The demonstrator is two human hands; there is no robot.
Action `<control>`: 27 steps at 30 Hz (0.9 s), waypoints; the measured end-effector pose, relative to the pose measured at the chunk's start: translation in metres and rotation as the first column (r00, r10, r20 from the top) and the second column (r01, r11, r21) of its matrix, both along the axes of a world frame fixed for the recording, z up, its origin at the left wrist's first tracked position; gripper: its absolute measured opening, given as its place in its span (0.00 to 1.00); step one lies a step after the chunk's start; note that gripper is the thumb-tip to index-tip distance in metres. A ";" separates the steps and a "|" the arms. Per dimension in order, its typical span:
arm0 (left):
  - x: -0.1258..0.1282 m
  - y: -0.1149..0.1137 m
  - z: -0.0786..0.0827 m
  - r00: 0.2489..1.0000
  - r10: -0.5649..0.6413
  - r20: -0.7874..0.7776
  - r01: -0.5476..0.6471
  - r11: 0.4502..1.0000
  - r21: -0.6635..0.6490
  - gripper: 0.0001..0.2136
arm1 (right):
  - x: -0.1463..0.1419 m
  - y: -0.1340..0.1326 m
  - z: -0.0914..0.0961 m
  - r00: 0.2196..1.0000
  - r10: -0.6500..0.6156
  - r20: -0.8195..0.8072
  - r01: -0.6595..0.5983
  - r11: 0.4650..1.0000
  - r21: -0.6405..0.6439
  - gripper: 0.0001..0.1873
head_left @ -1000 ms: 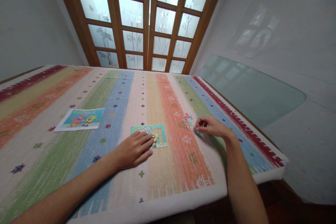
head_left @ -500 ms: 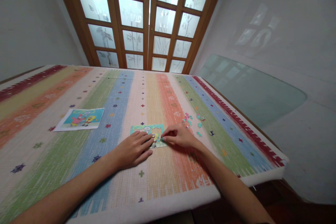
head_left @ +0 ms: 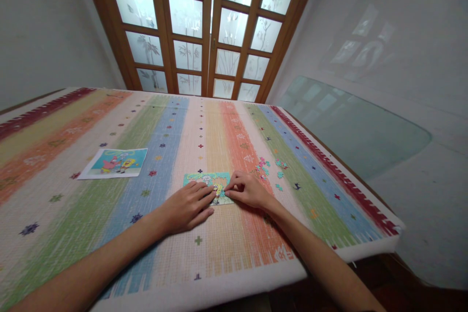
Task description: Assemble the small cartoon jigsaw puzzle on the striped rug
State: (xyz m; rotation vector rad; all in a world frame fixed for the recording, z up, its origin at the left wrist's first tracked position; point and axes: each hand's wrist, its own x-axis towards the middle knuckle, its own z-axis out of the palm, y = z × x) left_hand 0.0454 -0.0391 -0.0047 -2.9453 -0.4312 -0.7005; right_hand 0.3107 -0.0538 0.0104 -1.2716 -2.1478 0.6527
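Observation:
A partly filled jigsaw puzzle [head_left: 188, 177] with cartoon figures lies on the striped tablecloth in front of me; bare brown backing shows in its upper right part. My left hand [head_left: 190, 206] rests flat over its left side, fingers stretched out and touching it. At the puzzle's right side my right hand [head_left: 251, 190] pinches a small teal puzzle piece [head_left: 224, 193] between thumb and index finger, down at the puzzle's surface. The fingertips cover much of that piece. Several loose puzzle pieces [head_left: 280, 174], pink and teal, lie scattered just beyond my right hand.
A printed reference picture [head_left: 120, 163] with the cartoon figures lies to the left on the tablecloth [head_left: 171, 258]. The table's front edge runs below my forearms. A glass panel [head_left: 351, 122] leans along the right wall, and wooden glazed doors [head_left: 206, 39] stand behind the table.
My right fingers have pressed the teal piece slightly closer against the puzzle. My left hand stays in place. The whole view has shifted a little.

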 end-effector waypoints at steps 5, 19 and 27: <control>0.000 -0.001 0.003 1.000 -0.010 0.004 0.010 1.000 -0.001 0.17 | 0.001 0.000 -0.002 1.000 0.014 0.018 -0.015 0.999 0.049 0.02; 0.000 0.000 0.003 1.000 -0.013 0.000 0.013 1.000 -0.002 0.16 | 0.014 -0.002 0.004 0.990 0.099 0.099 -0.109 0.989 0.104 0.12; 0.000 0.000 0.003 1.000 -0.018 0.021 0.018 1.000 -0.010 0.16 | 0.011 -0.008 0.003 0.967 0.133 0.216 -0.147 0.988 0.050 0.14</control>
